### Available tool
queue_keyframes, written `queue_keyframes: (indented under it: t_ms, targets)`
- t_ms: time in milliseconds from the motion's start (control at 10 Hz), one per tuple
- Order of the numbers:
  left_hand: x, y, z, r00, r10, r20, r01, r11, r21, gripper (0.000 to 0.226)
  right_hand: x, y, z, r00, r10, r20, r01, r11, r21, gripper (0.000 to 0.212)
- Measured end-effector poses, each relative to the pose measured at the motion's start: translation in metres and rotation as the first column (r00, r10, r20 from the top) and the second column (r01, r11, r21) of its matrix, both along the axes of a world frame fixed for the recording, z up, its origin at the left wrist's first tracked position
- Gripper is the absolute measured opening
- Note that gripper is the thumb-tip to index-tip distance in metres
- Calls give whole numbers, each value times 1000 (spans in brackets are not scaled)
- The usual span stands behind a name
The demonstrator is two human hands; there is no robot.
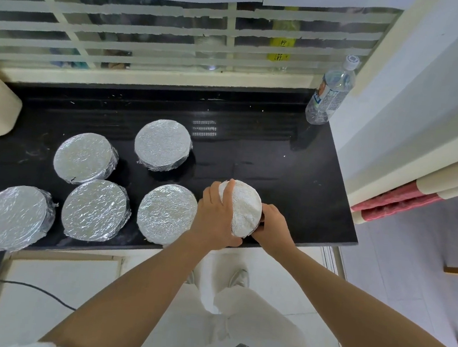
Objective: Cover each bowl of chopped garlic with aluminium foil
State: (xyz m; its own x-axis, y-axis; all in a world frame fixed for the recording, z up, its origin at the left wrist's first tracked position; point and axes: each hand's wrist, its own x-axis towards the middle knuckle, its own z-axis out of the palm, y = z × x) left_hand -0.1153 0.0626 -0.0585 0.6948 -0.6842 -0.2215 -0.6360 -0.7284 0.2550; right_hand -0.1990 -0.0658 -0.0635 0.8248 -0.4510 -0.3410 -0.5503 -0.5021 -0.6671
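A foil-wrapped bowl sits tilted near the bench's near right edge. The left hand and right hand grip its sides. Five wrapped bowls stand to the left. Hard squeezing may tear the foil, and tilting may spill garlic.

The left hand and right hand grip a tilted foil-covered bowl near the surface's front right edge. Five other covered bowls sit toward its left edge.

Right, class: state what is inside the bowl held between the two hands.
Only foil shows, wrapped over the top of the bowl and down its side. The left hand and right hand grip it. Whatever is inside is hidden by the foil.
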Motion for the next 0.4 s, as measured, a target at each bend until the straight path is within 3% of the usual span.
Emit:
queue_keyframes:
  t_ms: [200,300,400]
  targets:
    - [-8,4,4,998,-22,-50,26,996,89,139,-5,-3,-5,998,41,-52,-41,999,3,31]
    - [-10,9,15,994,-20,-104,26,998,63,142,-10,-5,-5,988,90,-124,-88,996,22,54]
    - [-5,14,29,989,13,-146,-20,999,-48,132,-17,-14,-6,987,10,-163,-1,998,55,77]
